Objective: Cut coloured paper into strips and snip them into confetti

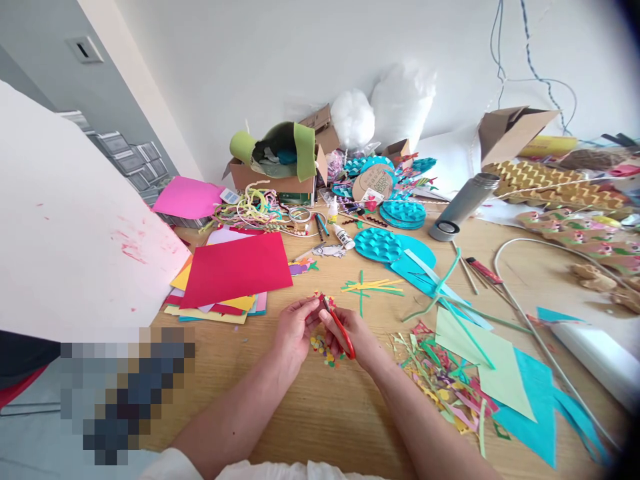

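Note:
My right hand [354, 328] is closed around the red handles of a pair of scissors [345, 337], whose blades point up and to the left. At the blade tips is a small piece of red paper [321, 301], pinched in the fingers of my left hand [297, 327]. Beneath both hands lies a little heap of small cut paper bits [327, 350] in yellow, green, red and orange, partly hidden by my fingers. Thin yellow and green paper strips [373, 287] rest just beyond my right hand.
Stacked coloured paper with a red sheet [240, 270] on top lies left. Paper scraps [445, 380] and a pale green sheet [480, 353] lie right. Farther back are blue textured discs [379, 245], a glue bottle [344, 237], a metal flask [463, 207] and a cardboard box [270, 179].

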Demonstrator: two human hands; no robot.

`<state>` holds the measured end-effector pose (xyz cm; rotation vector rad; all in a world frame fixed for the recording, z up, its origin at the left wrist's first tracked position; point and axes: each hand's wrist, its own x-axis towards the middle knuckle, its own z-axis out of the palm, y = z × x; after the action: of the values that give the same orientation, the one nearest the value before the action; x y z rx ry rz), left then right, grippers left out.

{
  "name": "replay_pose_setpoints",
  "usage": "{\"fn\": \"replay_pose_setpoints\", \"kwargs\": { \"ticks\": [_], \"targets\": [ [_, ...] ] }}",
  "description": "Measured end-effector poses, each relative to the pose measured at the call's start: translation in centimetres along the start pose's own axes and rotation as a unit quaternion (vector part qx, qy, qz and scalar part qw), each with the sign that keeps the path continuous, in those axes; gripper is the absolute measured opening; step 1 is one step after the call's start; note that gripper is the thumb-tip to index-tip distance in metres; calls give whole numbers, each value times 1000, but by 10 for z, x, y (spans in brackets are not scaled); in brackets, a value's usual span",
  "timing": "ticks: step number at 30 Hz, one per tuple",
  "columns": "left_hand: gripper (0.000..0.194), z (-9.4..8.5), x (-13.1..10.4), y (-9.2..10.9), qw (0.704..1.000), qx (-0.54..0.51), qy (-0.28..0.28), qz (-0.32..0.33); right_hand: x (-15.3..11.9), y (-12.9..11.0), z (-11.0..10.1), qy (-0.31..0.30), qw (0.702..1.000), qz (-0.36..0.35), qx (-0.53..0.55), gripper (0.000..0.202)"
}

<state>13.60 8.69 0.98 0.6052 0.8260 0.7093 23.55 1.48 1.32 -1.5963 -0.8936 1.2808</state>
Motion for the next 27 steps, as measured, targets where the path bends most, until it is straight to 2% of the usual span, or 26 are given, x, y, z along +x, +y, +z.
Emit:
{"fn": "replay_pose_setpoints", "kwargs": {
  "ticks": [17, 27],
  "targets": [
    [18, -1, -1, -3, 1000, 10, 0, 7, 0, -2, 1, 7, 1000, 7, 10, 53],
    [17, 0, -2, -2, 1000, -18, -9, -2, -1, -2, 2, 7, 1000, 16, 20, 50]
  ]
}}
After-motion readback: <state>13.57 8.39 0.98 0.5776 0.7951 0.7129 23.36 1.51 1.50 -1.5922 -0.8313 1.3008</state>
